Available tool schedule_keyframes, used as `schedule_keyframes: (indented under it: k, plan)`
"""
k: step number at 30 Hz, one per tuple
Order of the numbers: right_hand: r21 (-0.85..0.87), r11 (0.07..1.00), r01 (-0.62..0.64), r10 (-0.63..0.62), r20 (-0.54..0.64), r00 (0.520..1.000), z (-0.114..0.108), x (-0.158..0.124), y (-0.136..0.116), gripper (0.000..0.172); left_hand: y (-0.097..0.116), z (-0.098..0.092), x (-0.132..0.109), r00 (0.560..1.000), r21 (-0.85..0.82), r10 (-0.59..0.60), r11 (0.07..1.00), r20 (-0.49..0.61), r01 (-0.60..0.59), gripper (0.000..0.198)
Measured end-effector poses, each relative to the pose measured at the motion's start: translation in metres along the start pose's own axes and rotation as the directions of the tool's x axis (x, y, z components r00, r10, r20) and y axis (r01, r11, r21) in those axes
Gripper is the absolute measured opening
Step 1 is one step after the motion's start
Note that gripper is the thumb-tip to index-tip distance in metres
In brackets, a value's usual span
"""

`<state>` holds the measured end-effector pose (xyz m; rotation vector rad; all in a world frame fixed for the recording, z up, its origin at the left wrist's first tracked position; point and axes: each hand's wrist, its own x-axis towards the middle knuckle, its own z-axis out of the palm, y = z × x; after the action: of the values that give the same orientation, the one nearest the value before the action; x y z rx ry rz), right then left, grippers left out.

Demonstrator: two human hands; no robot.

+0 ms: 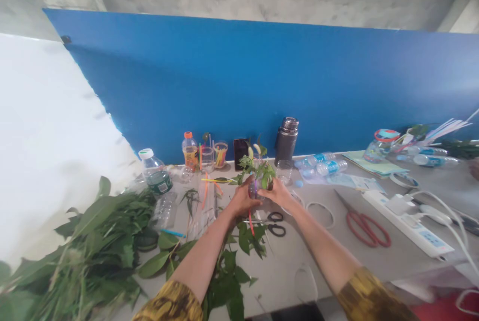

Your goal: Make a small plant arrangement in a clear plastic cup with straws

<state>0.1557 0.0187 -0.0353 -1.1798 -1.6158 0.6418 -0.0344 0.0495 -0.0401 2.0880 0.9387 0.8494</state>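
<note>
Small clear jar point(254, 189) with glossy green leaf cuttings point(258, 167), centre frame | held between left hand point(241, 201) and right hand point(277, 194), fingers curled closed around its smooth wall | black-looped steel scissors point(276, 223) lying just below | leafy stem heap point(101, 251), lower left

A small clear cup point(255, 189) holds some green leafy stems point(257, 166), standing upright. The cup is between the left grip point(241, 200) and the right grip point(277, 194), both touching it, above the counter point(318, 261).
</note>
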Motion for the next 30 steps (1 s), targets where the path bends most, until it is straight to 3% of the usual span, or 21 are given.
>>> schedule_keyframes:
  k: [2,10,13,16,18,23,30]
  plan:
    - [0.008,1.0,-0.025,0.025,0.012,1.0,-0.001,-0.001,-0.001,0.066,0.002,-0.007,-0.001,0.999,-0.01,-0.036,0.999,0.005,0.036,0.096]
    - [0.04,0.992,-0.116,0.116,0.021,0.993,-0.002,-0.004,-0.003,0.07,0.011,-0.044,-0.003,0.993,0.067,-0.111,0.991,-0.025,0.113,0.043]
    - [0.072,0.989,-0.132,0.131,0.029,0.991,-0.001,-0.004,0.001,0.074,0.013,-0.051,-0.008,0.994,0.151,-0.064,0.987,0.084,0.051,0.034]
    - [0.032,0.993,-0.11,0.11,0.009,0.994,-0.001,-0.002,0.004,0.077,0.018,-0.05,-0.014,0.962,0.26,-0.022,0.964,0.273,-0.052,0.034]
    - [0.013,0.997,-0.082,0.082,-0.012,0.997,-0.001,-0.001,0.005,0.079,0.021,-0.047,-0.018,0.943,0.339,-0.035,0.937,0.33,-0.084,0.031]
    - [0.026,0.999,-0.038,0.038,0.016,0.999,-0.002,-0.001,0.006,0.075,0.025,-0.042,-0.024,0.943,0.423,-0.034,0.899,0.33,-0.116,0.027]
    - [0.022,0.997,-0.079,0.079,0.008,0.997,0.0,-0.002,0.006,0.082,0.021,-0.039,-0.027,0.938,0.304,0.009,0.945,0.347,-0.122,0.025]
